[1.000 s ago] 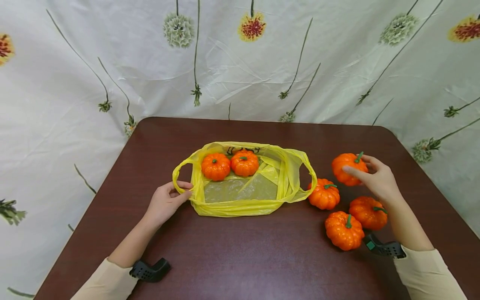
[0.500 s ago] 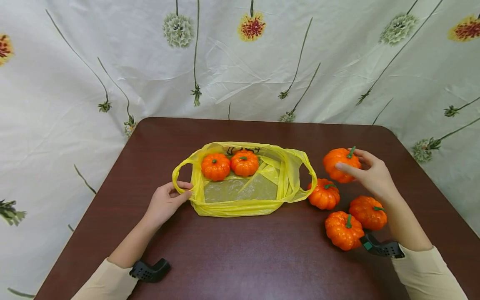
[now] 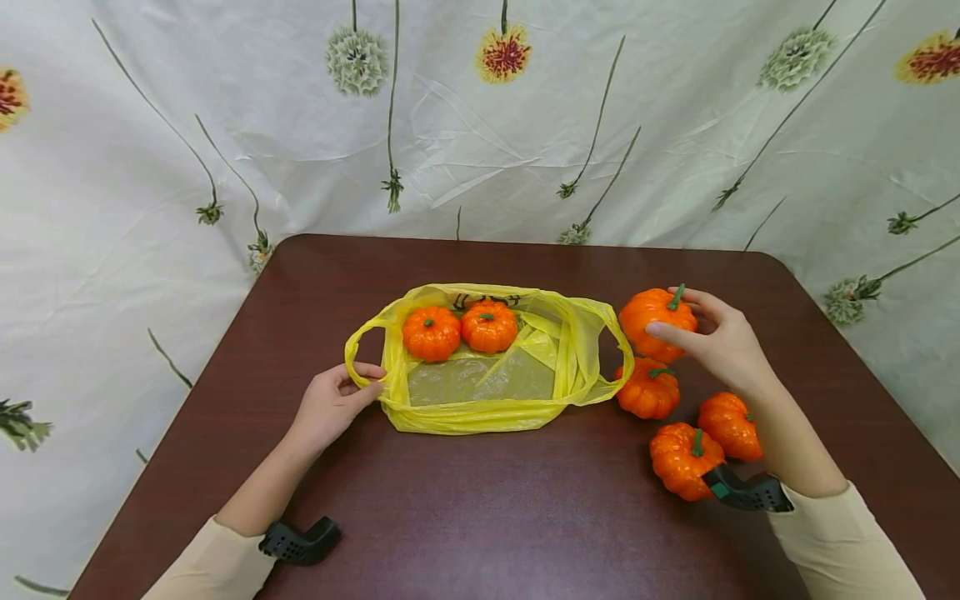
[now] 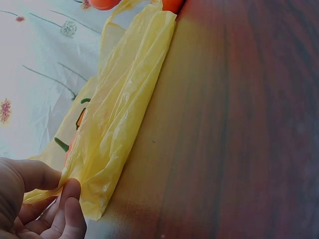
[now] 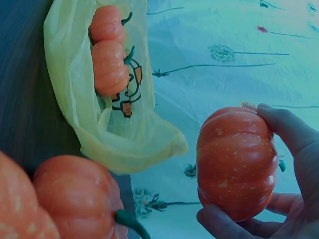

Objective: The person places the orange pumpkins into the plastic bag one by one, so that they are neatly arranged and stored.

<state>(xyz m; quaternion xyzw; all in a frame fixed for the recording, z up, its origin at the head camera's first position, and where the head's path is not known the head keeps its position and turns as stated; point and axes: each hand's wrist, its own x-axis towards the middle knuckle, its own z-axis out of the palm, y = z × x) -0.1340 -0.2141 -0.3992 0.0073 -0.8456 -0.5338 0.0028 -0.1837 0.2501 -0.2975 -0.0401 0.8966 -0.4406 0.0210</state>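
Note:
A yellow plastic bag (image 3: 480, 417) lies open on the table with two small orange pumpkins inside, a left one (image 3: 431, 335) and a right one (image 3: 489, 327). My left hand (image 3: 333, 408) pinches the bag's left handle between thumb and fingers, as the left wrist view also shows. In my right hand (image 3: 723, 342) is another pumpkin (image 3: 651, 323), gripped between thumb and fingers and raised just right of the bag's right handle (image 3: 624, 358). The right wrist view shows this pumpkin (image 5: 237, 164) apart from the bag (image 5: 70, 84).
Several pumpkins sit on the dark table (image 3: 510, 517) at the right: one (image 3: 647, 392) against the right handle, one (image 3: 684, 458) nearer the front, one (image 3: 727, 425) partly behind my right forearm. A flowered cloth (image 3: 465, 125) hangs behind the table.
My right hand has moved left and slightly away from me with its pumpkin, closer to the bag's right handle. The left hand and the bag stay where they were.

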